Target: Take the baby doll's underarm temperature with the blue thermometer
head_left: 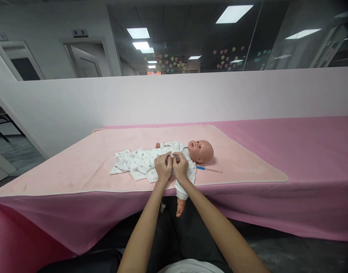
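Note:
A baby doll [201,151] lies on its back, its bald head to the right. It wears white printed baby clothes [141,163] with loose, flat legs at the left. Over the doll's chest, my left hand [163,166] and my right hand [180,165] meet side by side, fingers bent and pinched at the front of the clothes. What exactly lies between the fingertips is too small to make out. One doll arm [180,206] hangs over the table's front edge, between my forearms. A thin blue-and-clear stick [209,169], perhaps a thermometer, lies beside the doll's shoulder.
Beneath the doll is a peach-coloured mat [77,167] with a pale border. A pink cloth [312,151] covers the table and drapes over its front edge. Behind stands a low white wall [174,100] with glass above it.

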Demonstrator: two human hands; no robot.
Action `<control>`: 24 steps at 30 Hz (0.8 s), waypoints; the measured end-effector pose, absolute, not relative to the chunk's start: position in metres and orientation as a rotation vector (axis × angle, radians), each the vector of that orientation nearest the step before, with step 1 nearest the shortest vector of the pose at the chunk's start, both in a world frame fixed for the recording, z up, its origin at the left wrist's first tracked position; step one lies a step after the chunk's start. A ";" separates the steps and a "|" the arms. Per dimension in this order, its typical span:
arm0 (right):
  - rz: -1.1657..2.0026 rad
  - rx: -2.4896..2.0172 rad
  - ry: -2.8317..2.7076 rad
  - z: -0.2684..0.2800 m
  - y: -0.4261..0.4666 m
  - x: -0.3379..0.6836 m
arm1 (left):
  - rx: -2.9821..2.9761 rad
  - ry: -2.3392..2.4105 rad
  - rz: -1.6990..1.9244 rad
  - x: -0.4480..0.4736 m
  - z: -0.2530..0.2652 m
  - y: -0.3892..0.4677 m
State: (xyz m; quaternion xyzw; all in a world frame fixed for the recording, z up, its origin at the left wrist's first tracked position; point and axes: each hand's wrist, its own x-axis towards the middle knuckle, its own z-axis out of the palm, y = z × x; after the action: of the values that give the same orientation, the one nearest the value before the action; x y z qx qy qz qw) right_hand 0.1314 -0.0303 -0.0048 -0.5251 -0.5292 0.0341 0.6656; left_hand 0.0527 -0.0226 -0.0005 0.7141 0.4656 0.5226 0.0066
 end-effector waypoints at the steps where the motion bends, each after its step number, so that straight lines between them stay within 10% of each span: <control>1: 0.067 -1.165 -1.194 -0.004 -0.031 0.131 | 2.248 1.453 1.631 0.053 -0.001 -0.023; 24: 0.042 -1.117 -1.156 -0.005 -0.028 0.129 | 2.451 1.477 1.527 0.051 -0.002 -0.021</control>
State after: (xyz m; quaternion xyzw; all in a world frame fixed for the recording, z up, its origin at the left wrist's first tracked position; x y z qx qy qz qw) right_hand 0.1291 -0.0280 -0.0053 -0.5004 -0.5176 0.0188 0.6937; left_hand 0.0513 -0.0213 -0.0020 0.7547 0.4547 0.4701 -0.0510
